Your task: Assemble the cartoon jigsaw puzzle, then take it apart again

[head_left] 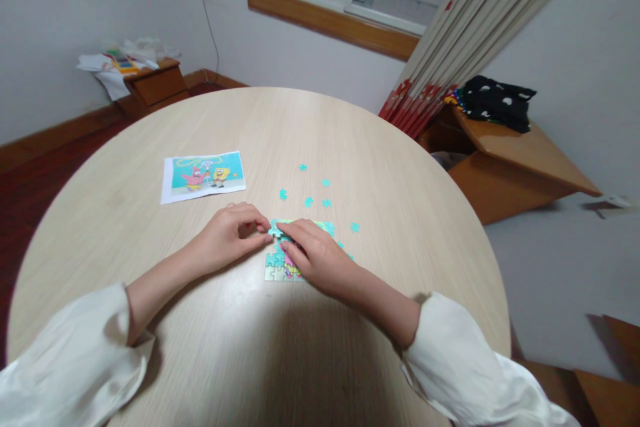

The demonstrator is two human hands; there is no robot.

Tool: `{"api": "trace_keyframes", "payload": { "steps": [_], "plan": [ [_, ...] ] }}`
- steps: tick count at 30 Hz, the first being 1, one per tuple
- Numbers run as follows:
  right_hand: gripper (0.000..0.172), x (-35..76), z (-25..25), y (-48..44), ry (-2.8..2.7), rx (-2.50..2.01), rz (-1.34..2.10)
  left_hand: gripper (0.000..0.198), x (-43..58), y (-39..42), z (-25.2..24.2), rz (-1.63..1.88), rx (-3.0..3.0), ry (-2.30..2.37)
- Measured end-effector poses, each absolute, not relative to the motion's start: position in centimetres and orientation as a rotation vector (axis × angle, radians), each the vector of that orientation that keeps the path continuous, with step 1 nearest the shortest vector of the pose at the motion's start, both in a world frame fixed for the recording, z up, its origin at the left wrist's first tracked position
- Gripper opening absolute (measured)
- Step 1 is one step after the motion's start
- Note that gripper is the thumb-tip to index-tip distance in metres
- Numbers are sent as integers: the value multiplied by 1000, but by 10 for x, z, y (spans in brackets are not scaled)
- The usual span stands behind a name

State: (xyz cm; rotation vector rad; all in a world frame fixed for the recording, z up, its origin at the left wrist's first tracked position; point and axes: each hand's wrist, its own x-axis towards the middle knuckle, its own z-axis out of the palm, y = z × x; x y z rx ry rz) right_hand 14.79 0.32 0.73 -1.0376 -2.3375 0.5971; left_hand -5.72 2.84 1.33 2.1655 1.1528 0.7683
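Observation:
A partly assembled jigsaw puzzle [276,273] lies flat near the middle of the table, with turquoise, pink and yellow areas and a pale lower edge. At its upper left corner is a turquoise puzzle piece [275,229]. My left hand [237,232] reaches this piece from the left, its thumb and curled forefinger closed on the piece's edge. From the right, my right hand [320,255] lies over the puzzle, thumb and forefinger at the same piece. That hand hides much of the puzzle's middle and right part.
Loose turquoise pieces lie beyond the puzzle, among them one piece [303,167] farthest back and another piece [355,227] to the right. A printed cartoon picture [207,177] rests at the left on the round table [125,200]. Wooden cabinets [520,160] stand past its edge.

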Motion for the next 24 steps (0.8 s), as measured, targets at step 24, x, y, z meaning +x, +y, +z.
{"api": "trace_keyframes", "payload": {
  "steps": [24],
  "plan": [
    [19,266,15,46,-1925,-1687,537,18,-56,25,12,968,2116,1166]
  ]
}}
